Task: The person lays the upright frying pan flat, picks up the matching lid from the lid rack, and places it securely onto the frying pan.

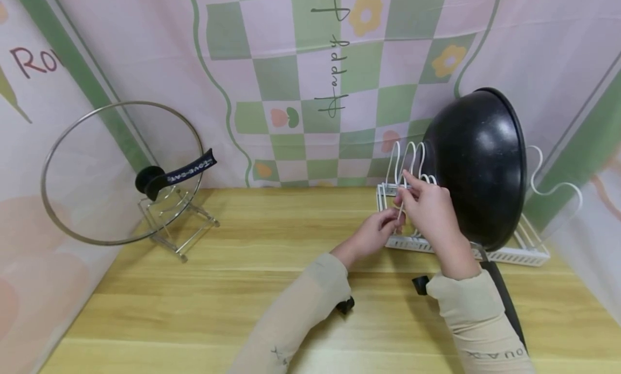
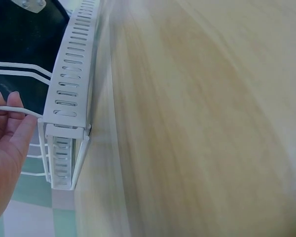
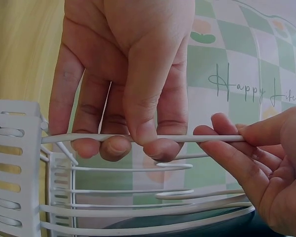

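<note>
Both hands are on the leftmost white wire divider (image 3: pixel 182 138) of a white pot rack (image 1: pixel 524 256). My left hand (image 1: pixel 374 231) pinches the wire low, close to the rack's slotted base. Higher on the same wire, the thumb and fingers of my right hand (image 1: pixel 432 207) pinch it. In the right wrist view, the left hand (image 3: pixel 128 74) comes from the top and the right hand (image 3: pixel 271 163) from the right, with a short stretch of bare wire between them. A black wok (image 1: pixel 477 164) stands tilted on its side in the rack, its dark handle (image 1: pixel 504 304) extending toward the front.
At the left, a glass lid (image 1: pixel 97 191) with a black handle (image 1: pixel 184 172) leans on a small metal wire stand (image 1: pixel 181 250). More wire dividers (image 1: pixel 422 153) stand beside the wok. The rack sits at the back right of the wooden table (image 1: pixel 271 223), near the patterned curtain (image 1: pixel 271 83).
</note>
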Available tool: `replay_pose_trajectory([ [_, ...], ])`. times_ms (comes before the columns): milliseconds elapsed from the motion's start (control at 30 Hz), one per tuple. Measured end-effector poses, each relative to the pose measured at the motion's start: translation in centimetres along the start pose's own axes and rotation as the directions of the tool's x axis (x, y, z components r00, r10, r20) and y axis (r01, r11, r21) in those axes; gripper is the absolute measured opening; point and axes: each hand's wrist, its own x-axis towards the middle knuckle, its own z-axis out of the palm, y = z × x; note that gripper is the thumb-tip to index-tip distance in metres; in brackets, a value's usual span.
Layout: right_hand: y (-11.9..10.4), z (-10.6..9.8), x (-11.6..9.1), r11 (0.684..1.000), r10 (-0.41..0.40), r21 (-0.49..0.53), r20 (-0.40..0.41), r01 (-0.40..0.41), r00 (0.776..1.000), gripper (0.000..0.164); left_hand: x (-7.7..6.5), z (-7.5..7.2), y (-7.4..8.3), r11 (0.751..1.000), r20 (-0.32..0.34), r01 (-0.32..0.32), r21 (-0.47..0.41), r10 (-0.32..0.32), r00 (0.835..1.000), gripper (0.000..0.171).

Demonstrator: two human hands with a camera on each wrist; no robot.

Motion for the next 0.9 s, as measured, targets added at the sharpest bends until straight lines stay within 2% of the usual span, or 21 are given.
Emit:
replay_pose_trajectory([
  [633,-0.32,0.21,0.12,1.0,-0.001,0.011,0.009,0.001,1.0,0.044,-0.31,-0.37,-0.1,1.0,-0.001,-0.007,-0.011,0.007,1.0,0.017],
  [900,-0.55,0.31,0.18,1.0,0.001,0.001,0.01,-0.001,1.0,0.044,-0.37,-0.66,-0.14,0.999,0.003,0.021,-0.027,-0.021,1.0,0.019],
])
